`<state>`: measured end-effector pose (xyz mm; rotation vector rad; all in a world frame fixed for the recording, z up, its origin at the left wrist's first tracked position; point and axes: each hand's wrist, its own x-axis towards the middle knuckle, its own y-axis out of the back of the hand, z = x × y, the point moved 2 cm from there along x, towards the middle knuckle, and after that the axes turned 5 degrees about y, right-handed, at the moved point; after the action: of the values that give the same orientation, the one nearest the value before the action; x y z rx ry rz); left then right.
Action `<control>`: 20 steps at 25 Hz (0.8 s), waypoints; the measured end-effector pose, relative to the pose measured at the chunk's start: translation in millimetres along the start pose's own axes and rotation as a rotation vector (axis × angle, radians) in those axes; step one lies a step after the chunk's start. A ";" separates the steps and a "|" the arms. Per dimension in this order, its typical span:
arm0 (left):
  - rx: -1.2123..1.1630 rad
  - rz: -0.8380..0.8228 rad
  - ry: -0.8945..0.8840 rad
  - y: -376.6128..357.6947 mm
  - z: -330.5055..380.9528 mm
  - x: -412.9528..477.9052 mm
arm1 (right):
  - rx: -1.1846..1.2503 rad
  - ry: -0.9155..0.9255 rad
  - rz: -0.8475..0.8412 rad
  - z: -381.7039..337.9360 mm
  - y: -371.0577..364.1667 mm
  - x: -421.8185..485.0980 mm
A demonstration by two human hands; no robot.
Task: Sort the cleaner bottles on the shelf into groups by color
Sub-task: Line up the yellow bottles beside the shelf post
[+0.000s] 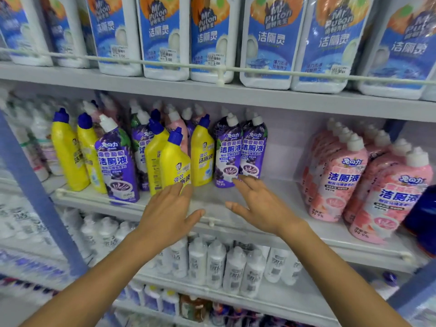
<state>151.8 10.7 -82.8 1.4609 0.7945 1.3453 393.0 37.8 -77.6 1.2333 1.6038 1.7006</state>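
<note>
On the middle shelf (271, 208) stand mixed cleaner bottles. Yellow bottles with blue caps (68, 152) stand at the left, and more yellow ones (174, 161) are in the middle, one (202, 154) beside them. Purple bottles with white caps (118, 161) are mixed among them, two (238, 152) side by side. A group of pink bottles (342, 180) fills the right. My left hand (169, 213) is open, fingertips at the foot of the tilted yellow bottle. My right hand (259, 204) is open, fingertips touching the base of the purple pair.
Big blue-and-white bottles (212, 38) line the shelf above behind a rail. White bottles (217, 263) fill the shelf below. A dark blue bottle (422, 220) sits at the far right. A blue upright post (35, 190) stands at the left. Bare shelf lies between purple and pink groups.
</note>
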 end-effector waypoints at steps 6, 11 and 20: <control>0.055 0.109 0.055 26.6 -25.1 -8.5 | 0.041 0.089 0.016 -14.4 12.6 42.5; -0.051 0.127 0.275 41.7 -34.7 29.3 | 0.073 0.167 0.031 -25.2 30.5 106.5; -0.364 0.240 0.392 21.6 -44.3 65.5 | 0.107 0.027 0.223 -14.6 30.3 221.8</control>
<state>117.4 73.5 -43.0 1.0410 0.5834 1.8853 283.2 210.8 13.6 1.4967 1.6429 1.7902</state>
